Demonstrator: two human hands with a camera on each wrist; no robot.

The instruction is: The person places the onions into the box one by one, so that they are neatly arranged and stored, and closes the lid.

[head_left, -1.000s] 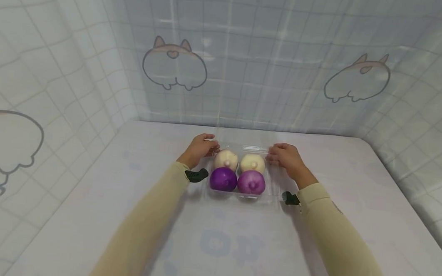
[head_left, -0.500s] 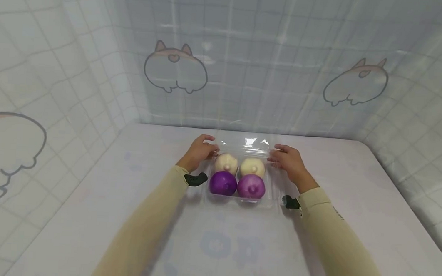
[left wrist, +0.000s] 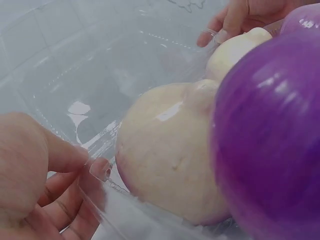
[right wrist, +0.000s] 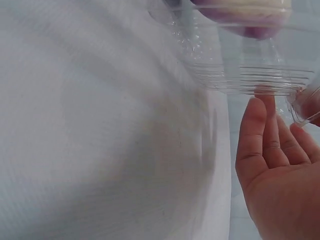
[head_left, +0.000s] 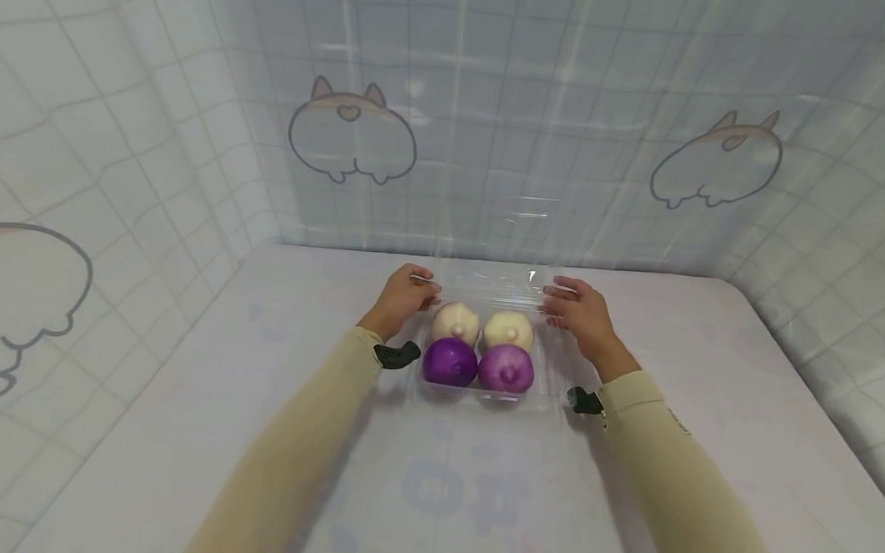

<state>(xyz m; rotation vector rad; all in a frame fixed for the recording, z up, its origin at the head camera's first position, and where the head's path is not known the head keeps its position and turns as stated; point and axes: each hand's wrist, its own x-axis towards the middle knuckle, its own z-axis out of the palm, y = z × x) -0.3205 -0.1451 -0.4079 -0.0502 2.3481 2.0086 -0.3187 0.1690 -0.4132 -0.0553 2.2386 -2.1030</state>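
Observation:
A clear plastic clamshell container (head_left: 548,381) holds two cream round onion-like vegetables (head_left: 457,322) at the back and two glossy purple ones (head_left: 450,364) in front. Its transparent lid (head_left: 491,277) stands folded open behind them. At the back left corner my left hand (head_left: 402,298) pinches the hinge-side rim, thumb above and fingers below, as the left wrist view shows. My right hand (head_left: 579,315) holds the matching right corner. The right wrist view has its fingers (right wrist: 253,125) against the ribbed plastic and its thumb partly behind it.
A pale printed cloth (head_left: 431,493) covers the table. Grid-patterned curtains (head_left: 495,129) with cartoon animal drawings enclose the back and both sides. Dark straps (head_left: 397,356) sit at the wrists.
Reflections on the lid have shifted, with faint lines now showing higher up. The right hand's fingers have risen slightly and look more spread. The vegetables keep their places in the container.

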